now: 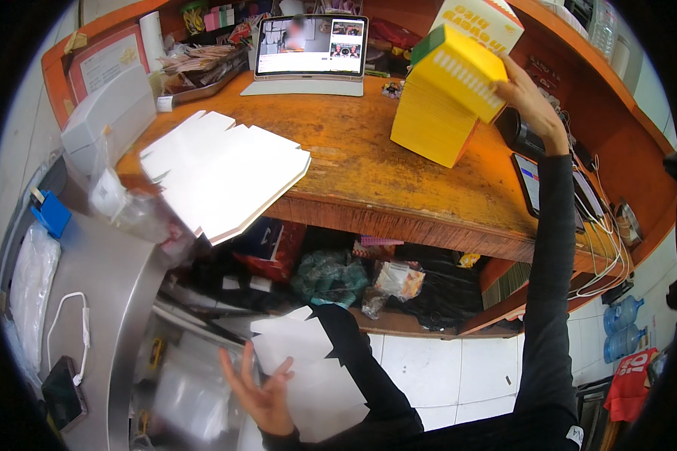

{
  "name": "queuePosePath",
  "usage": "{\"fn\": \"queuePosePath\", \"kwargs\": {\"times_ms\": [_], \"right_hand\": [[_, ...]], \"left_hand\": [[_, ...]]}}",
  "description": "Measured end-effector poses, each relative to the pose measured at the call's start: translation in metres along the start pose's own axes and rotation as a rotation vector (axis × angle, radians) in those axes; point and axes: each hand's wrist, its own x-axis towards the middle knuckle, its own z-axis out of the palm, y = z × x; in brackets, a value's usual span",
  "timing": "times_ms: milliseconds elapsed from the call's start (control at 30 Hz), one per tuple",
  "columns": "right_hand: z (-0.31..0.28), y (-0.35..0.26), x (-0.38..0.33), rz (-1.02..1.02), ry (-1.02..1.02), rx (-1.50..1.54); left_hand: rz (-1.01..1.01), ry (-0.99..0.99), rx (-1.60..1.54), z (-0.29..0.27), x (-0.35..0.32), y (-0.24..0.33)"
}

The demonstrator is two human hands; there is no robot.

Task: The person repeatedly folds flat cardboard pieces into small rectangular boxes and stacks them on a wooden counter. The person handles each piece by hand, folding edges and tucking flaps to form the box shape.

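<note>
While right hand fingers grip yellow carton stack, left hand, fingers splayed, backs flat white blank.

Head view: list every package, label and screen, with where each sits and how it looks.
Tablet: propped at the desk's back edge, white frame, lit screen.
Stack of yellow flat cartons: right of centre on the desk, tilted, right hand on it.
White flat carton blanks: desk's front left corner, overhanging.
White blank: at the left hand.
Dark phone: lower left, on the steel counter.
</note>
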Motion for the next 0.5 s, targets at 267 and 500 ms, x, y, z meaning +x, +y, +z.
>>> {"fn": "queuePosePath", "kwargs": {"times_ms": [267, 500], "right_hand": [[0.014, -0.001, 0.008, 0.165, -0.053, -0.186], [0.007, 0.007, 0.009, 0.217, -0.079, -0.025]], "left_hand": [[-0.039, 0.004, 0.003, 0.000, 0.001, 0.002], [-0.071, 0.006, -0.013, 0.000, 0.001, 0.004]]}}
